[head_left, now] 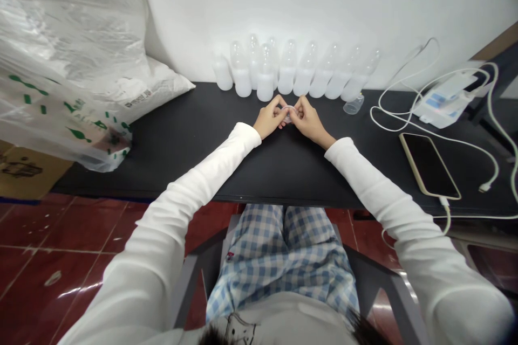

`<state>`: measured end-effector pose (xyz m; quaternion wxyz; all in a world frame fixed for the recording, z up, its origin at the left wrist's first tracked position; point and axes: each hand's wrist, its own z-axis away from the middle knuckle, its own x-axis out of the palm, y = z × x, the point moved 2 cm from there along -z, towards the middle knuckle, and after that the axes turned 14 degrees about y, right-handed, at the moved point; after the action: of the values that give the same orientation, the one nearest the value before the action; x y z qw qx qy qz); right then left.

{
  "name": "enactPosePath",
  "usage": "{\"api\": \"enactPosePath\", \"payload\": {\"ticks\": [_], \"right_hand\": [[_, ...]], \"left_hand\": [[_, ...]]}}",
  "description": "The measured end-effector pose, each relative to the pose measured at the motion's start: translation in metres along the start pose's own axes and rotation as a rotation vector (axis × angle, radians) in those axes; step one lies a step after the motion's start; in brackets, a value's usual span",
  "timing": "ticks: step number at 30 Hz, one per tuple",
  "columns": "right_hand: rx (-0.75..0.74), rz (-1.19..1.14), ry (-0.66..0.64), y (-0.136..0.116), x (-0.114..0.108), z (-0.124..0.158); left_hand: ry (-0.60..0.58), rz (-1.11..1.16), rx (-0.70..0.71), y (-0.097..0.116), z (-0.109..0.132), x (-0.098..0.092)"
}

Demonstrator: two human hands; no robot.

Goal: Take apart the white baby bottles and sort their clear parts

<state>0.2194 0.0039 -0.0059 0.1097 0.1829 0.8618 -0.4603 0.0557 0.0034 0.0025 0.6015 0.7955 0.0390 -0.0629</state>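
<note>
My left hand [270, 117] and my right hand [306, 117] meet above the black table, thumbs and fingertips closed on a small clear, round piece [290, 114]. Fingers cover much of it, so its exact kind cannot be made out. Just behind stand several frosted white baby bottles [265, 85] along the wall, most under tall clear domed caps. The leftmost bottle [222, 74] is shorter and shows no such cap. To the right of my right hand, a loose clear cap [353, 104] rests on the table near the end of the row.
A big plastic bag [73, 21] fills the left end, with a green-printed clear bag [81, 129] in front and a cardboard box [28, 172] below. At right lie a charging phone [429, 165], a white power strip [445, 99] and looping white cables [453, 137].
</note>
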Motion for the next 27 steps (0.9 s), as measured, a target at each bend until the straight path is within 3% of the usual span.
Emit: {"api": "enactPosePath", "payload": {"ticks": [11,17,27], "right_hand": [[0.116,-0.090,-0.070,0.006,0.002,-0.002],[0.033,-0.061,-0.061,0.004,0.001,-0.002],[-0.018,-0.006,-0.038,-0.006,-0.001,0.000]], "left_hand": [[0.072,0.150,-0.172,-0.014,-0.009,0.005],[0.056,0.158,-0.108,-0.020,-0.011,0.005],[0.065,-0.021,0.006,-0.009,-0.002,0.002]]}}
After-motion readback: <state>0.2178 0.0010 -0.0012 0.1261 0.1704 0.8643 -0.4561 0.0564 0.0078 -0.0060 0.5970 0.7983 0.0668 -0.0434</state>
